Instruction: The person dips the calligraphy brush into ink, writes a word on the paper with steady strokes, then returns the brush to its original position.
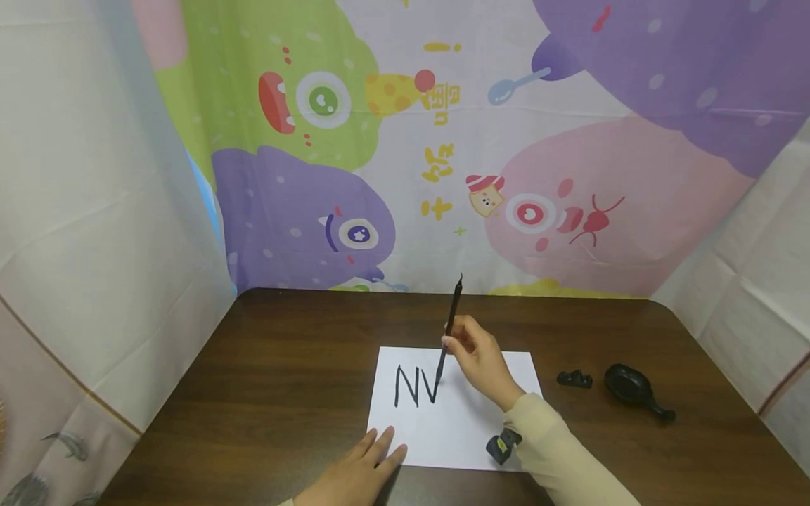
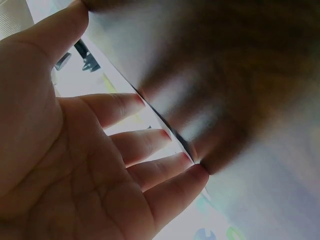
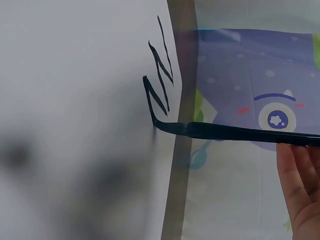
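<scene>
A thin black writing brush (image 1: 453, 308) stands nearly upright, pinched between the thumb and fingers of my right hand (image 1: 484, 362). Its wet tip bends against a white sheet of paper (image 1: 455, 439), as the right wrist view shows with the brush (image 3: 225, 132) at the end of a black stroke. The strokes on the sheet read as an N and a V-like shape. My left hand (image 1: 361, 469) rests with fingers spread on the paper's lower left edge; in the left wrist view, this hand (image 2: 95, 175) shows straight fingers, fingertips at the sheet's edge.
To the right of the paper on the brown table (image 1: 278, 379) lie a small black brush rest (image 1: 574, 379) and a black inkstone-like dish with a short handle (image 1: 629, 385). A cartoon-print curtain (image 1: 430, 253) hangs behind the table. A wrist camera (image 1: 503, 446) hangs under the right sleeve.
</scene>
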A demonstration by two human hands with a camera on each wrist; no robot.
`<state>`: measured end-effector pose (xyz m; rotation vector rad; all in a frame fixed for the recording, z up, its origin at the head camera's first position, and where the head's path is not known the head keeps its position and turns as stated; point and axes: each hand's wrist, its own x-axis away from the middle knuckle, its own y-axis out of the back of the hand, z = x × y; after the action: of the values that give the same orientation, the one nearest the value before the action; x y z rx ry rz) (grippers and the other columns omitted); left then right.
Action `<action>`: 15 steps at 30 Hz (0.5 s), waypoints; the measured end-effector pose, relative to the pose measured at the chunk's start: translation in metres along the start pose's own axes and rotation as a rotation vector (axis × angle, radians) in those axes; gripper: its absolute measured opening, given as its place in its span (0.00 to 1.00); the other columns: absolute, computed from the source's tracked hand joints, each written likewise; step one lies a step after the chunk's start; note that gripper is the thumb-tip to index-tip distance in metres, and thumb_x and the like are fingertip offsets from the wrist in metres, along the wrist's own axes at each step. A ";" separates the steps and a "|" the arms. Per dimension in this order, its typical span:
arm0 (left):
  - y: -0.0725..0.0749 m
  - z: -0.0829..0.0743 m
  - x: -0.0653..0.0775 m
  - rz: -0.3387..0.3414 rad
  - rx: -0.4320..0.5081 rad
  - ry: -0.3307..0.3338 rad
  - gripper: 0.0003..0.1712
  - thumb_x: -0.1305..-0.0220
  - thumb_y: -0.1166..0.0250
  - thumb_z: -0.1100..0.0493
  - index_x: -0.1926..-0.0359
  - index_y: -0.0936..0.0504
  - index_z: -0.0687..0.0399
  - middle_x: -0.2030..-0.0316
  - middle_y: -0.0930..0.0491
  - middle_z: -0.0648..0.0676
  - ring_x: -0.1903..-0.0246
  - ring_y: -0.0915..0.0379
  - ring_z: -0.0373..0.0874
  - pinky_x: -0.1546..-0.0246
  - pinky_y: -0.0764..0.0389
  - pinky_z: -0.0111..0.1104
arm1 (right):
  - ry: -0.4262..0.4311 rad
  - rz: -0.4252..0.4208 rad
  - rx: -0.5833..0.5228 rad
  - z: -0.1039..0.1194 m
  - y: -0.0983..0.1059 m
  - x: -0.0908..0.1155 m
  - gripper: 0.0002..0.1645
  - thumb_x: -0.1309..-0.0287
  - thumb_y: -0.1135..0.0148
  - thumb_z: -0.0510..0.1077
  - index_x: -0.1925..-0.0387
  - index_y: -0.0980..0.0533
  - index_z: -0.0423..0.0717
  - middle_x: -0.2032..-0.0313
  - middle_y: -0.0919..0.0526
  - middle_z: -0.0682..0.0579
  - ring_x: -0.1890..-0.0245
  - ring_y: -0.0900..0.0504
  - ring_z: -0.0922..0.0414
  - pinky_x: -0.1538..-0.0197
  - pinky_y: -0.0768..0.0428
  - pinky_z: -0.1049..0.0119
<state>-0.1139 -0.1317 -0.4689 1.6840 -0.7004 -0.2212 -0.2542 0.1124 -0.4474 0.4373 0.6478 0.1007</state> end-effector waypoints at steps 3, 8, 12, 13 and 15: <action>0.000 -0.001 0.001 -0.008 0.004 -0.005 0.53 0.50 0.37 0.24 0.27 0.37 0.42 0.25 0.43 0.58 0.29 0.44 0.64 0.41 0.27 0.59 | -0.010 -0.003 0.000 0.000 0.000 -0.001 0.08 0.38 0.37 0.36 0.57 0.25 0.40 0.68 0.18 0.49 0.67 0.16 0.58 0.63 0.17 0.69; 0.000 -0.001 0.001 -0.025 -0.001 -0.013 0.53 0.50 0.37 0.25 0.28 0.36 0.43 0.26 0.42 0.59 0.30 0.43 0.65 0.42 0.26 0.59 | -0.036 0.000 -0.011 -0.001 0.000 -0.003 0.09 0.37 0.38 0.36 0.56 0.26 0.39 0.67 0.18 0.49 0.66 0.16 0.56 0.61 0.17 0.68; 0.001 -0.001 0.000 -0.009 0.004 -0.002 0.53 0.51 0.36 0.25 0.28 0.36 0.41 0.26 0.42 0.58 0.29 0.43 0.64 0.42 0.26 0.59 | -0.041 -0.006 -0.024 -0.002 0.000 -0.004 0.08 0.37 0.38 0.37 0.57 0.25 0.41 0.66 0.18 0.48 0.65 0.15 0.54 0.60 0.17 0.68; 0.001 -0.001 0.001 -0.006 0.007 0.001 0.53 0.51 0.36 0.25 0.28 0.36 0.41 0.26 0.42 0.58 0.29 0.43 0.64 0.42 0.26 0.59 | -0.041 -0.008 -0.030 -0.003 0.000 -0.004 0.08 0.37 0.38 0.37 0.57 0.25 0.42 0.66 0.18 0.48 0.64 0.15 0.54 0.60 0.16 0.68; 0.001 -0.001 0.001 -0.001 0.010 0.005 0.53 0.51 0.36 0.25 0.28 0.36 0.41 0.26 0.42 0.57 0.29 0.43 0.64 0.42 0.26 0.59 | -0.040 -0.011 -0.040 -0.003 -0.001 -0.005 0.08 0.37 0.38 0.36 0.57 0.26 0.43 0.66 0.18 0.47 0.64 0.15 0.53 0.60 0.16 0.68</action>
<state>-0.1131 -0.1313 -0.4678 1.6937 -0.6974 -0.2143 -0.2604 0.1118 -0.4472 0.3959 0.6076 0.0937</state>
